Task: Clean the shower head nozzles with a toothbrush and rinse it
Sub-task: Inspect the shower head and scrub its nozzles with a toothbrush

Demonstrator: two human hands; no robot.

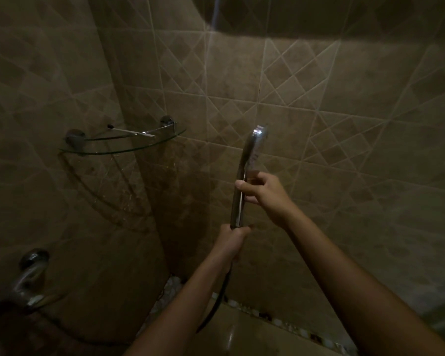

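Head view: your left hand (232, 241) and right hand (263, 194) both grasp the chrome handheld shower head (251, 150); turn its nozzles toward you.

Chrome handheld shower head (252, 160) upright before brown tiled wall (344, 150), left hand (233, 240) gripping its handle base, right hand (265, 194) gripping higher up, curved glass corner shelf (123, 147) to the left, chrome tap (30, 276) below that shelf

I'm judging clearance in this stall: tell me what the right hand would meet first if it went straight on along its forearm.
The shower head handle, which the right hand is gripping. Past it, up-left, probably the tiled wall above the glass corner shelf, though depth is hard to judge.
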